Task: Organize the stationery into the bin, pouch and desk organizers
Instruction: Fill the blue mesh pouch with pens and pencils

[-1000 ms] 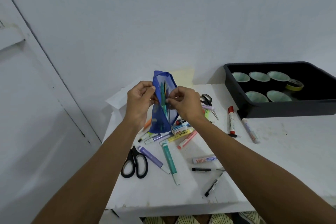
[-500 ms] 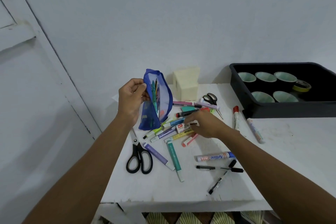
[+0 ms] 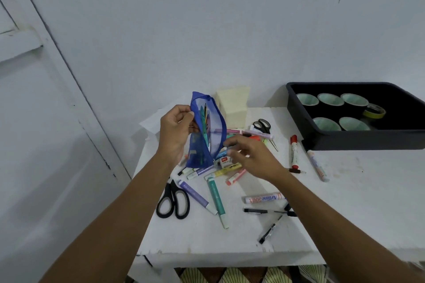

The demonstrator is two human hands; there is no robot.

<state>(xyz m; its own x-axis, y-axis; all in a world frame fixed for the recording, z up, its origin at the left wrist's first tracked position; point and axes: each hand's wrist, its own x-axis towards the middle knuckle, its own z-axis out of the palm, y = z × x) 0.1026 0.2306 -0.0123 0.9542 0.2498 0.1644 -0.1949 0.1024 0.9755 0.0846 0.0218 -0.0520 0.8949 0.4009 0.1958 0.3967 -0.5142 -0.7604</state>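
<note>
Left hand (image 3: pixel 176 131) pinches the pouch (image 3: pixel 215 138) rim; a slip could spill its pens (image 3: pixel 203 119). Right hand (image 3: pixel 253 156) hovers over markers (image 3: pixel 226 170) (fingers blurred, can't tell grip).

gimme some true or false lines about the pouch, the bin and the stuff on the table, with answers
1. The left hand holds the blue pouch above the table. True.
2. The blue pouch is zipped shut. False: it gapes open, with pens showing inside.
3. The black bin holds five cups and a yellow tape roll. True.
4. The large black-handled scissors are in the black bin. False: they lie on the table by the left forearm.
5. The red marker is in the blue pouch. False: it lies on the table beside the black bin.
</note>
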